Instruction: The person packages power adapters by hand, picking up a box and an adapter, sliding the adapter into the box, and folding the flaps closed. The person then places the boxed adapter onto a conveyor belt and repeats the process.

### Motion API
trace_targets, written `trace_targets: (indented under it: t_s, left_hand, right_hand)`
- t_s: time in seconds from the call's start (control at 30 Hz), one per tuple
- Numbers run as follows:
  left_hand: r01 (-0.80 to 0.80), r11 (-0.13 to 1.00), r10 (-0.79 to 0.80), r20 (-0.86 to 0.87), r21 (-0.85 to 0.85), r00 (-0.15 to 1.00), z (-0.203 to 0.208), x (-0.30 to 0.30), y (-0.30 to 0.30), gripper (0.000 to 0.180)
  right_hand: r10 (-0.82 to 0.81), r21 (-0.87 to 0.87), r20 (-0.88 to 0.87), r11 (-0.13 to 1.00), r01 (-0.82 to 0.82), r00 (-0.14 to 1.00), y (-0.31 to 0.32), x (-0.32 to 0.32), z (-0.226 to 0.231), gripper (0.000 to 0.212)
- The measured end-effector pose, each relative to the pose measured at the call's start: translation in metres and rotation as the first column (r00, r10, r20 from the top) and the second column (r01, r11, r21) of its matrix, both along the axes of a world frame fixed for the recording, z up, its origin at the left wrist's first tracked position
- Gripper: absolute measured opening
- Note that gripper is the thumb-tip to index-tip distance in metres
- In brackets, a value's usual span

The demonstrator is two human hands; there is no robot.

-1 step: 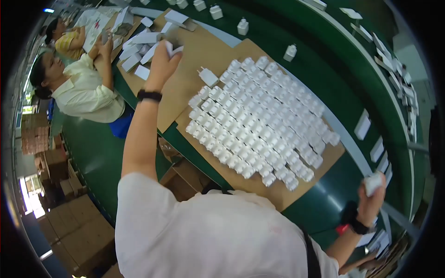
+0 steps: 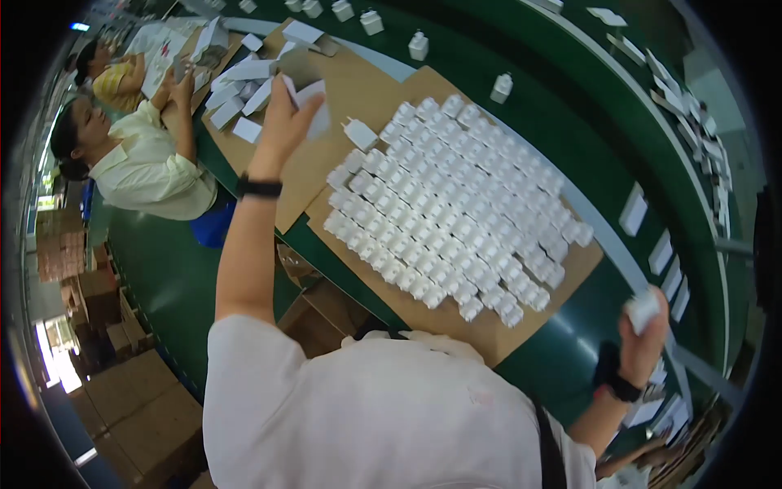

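My left hand (image 2: 285, 130) is raised over the cardboard at the far left, its fingers closed on a white box (image 2: 316, 110). Motion blurs the box, and one end looks open. Out at the right, my right hand (image 2: 643, 342) grips a small white power adapter (image 2: 643, 310), also somewhat blurred. Between my arms stand many white power adapters (image 2: 444, 204), packed in close rows on a brown cardboard sheet (image 2: 509, 350). A single adapter with its prongs showing (image 2: 359, 134) lies beside the rows, nearest my left hand.
White boxes (image 2: 236, 85) lie heaped beyond my left hand. Spaced adapters (image 2: 502, 87) and white boxes (image 2: 634, 210) rest on the green conveyor (image 2: 562, 122) curving round the far side. Two people sit at the left. Cardboard cartons (image 2: 130, 399) stand on the floor.
My right hand has shifted slightly up and left with the adapter. The box in my left hand has swung lower and shows more of its side. The whole view has moved a little.
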State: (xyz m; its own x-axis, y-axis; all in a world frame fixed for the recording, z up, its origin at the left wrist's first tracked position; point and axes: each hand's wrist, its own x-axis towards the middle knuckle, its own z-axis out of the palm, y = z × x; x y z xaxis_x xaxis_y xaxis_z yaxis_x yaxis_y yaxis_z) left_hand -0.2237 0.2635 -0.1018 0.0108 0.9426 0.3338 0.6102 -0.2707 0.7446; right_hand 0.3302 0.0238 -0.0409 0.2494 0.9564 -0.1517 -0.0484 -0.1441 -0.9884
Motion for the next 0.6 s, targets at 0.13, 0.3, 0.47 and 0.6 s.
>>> trace_targets:
  t_s: [0.13, 0.3, 0.47, 0.6]
  left_hand:
    - [0.340, 0.863, -0.255, 0.259, -0.375, 0.932, 0.070, 0.124, -0.138, 0.079]
    - [0.541, 0.762, -0.418, 0.368, -0.357, 0.831, 0.072, 0.182, -0.217, 0.058]
    - [0.517, 0.831, -0.500, 0.130, -0.204, 0.856, 0.082, 0.212, -0.252, 0.059]
    - [0.609, 0.757, -0.582, 0.177, -0.238, 0.793, 0.078, 0.224, -0.265, 0.061]
  right_hand:
    - [0.090, 0.104, -0.070, 0.991, -0.083, 0.993, 0.011, -0.100, 0.011, 0.053]
    - [0.209, 0.450, -0.004, 0.874, -0.185, 0.978, 0.000, -0.141, 0.038, 0.047]
    - [0.134, 0.367, 0.232, 0.905, -0.214, 0.964, -0.030, -0.133, 0.040, 0.052]
    - [0.125, 0.406, 0.662, 0.769, -0.494, 0.739, -0.039, -0.128, 0.044, 0.051]
